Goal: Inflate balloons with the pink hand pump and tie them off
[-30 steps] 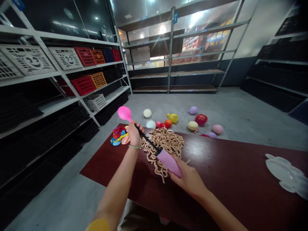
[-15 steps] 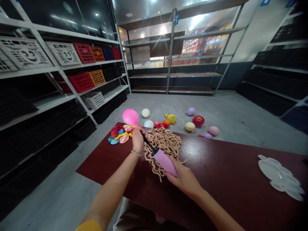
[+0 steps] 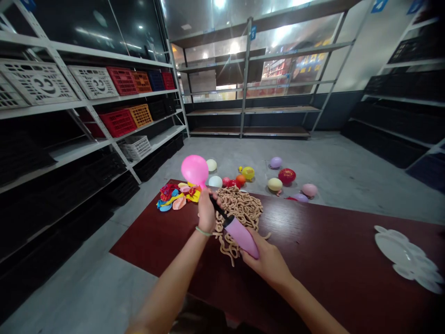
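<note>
My left hand (image 3: 207, 211) is shut around the black nozzle of a pink hand pump (image 3: 241, 237), pinching the neck of a pink balloon (image 3: 194, 170) fitted on it. The balloon is round and partly inflated. My right hand (image 3: 264, 257) grips the pump's pink barrel. Both hands are above a heap of tan uninflated modelling balloons (image 3: 239, 213), and the pump's lower end rests close over it. To the left of my left hand lies a pile of flat multicoloured balloons (image 3: 177, 197).
The dark red table (image 3: 167, 236) has a white flower-shaped plastic tray (image 3: 403, 255) at the right. Several inflated balloons (image 3: 278, 178) lie on the grey floor beyond the table edge. Metal shelves with plastic crates (image 3: 118, 123) stand at the left, with more shelving ahead and right.
The pink balloon has swelled from a small elongated shape to a rounder, larger one. My left hand and the pump have shifted slightly right, showing more of the flat balloon pile.
</note>
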### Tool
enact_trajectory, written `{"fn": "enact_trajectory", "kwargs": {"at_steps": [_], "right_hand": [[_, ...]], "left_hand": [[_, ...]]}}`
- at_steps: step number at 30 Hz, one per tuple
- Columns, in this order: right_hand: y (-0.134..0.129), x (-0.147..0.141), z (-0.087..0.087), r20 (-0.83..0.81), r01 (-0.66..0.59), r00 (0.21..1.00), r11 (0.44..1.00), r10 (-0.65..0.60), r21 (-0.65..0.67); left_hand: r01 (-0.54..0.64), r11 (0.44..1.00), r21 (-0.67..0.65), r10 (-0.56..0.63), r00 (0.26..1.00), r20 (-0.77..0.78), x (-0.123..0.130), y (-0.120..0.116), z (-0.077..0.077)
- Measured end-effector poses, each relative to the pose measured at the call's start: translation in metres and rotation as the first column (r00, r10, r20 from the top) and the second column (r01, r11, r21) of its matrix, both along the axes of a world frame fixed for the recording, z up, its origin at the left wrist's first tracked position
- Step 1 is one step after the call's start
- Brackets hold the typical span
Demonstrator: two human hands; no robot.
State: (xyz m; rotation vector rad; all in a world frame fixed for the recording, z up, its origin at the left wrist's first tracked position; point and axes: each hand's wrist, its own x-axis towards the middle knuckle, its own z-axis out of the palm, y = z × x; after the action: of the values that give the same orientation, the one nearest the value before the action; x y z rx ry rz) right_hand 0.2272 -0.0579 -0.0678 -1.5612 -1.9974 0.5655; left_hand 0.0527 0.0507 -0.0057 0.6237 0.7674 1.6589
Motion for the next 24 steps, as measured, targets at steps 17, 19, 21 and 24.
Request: {"fn": "enact_trajectory", "kwargs": {"at_steps": [17, 19, 21, 24], "right_hand": [[0.0, -0.001, -0.003, 0.004, -0.08, 0.997, 0.996, 0.08, 0.033], [0.001, 0.001, -0.003, 0.015, -0.027, 1.0, 1.0, 0.027, 0.0], [0.003, 0.003, -0.002, 0.006, 0.007, 1.0, 1.0, -0.007, -0.025], [0.005, 0.007, -0.001, -0.013, 0.046, 0.999, 0.999, -0.046, -0.015]], "left_hand": [[-0.184, 0.982, 0.034, 0.185, 0.982, -0.045, -0.061, 0.044, 0.041], [-0.152, 0.988, 0.02, 0.152, 0.988, -0.015, -0.039, 0.036, 0.031], [-0.07, 0.997, 0.015, 0.07, 0.997, -0.015, -0.012, 0.025, 0.016], [0.023, 1.0, 0.009, -0.023, 0.999, -0.04, 0.019, 0.009, -0.006]]}}
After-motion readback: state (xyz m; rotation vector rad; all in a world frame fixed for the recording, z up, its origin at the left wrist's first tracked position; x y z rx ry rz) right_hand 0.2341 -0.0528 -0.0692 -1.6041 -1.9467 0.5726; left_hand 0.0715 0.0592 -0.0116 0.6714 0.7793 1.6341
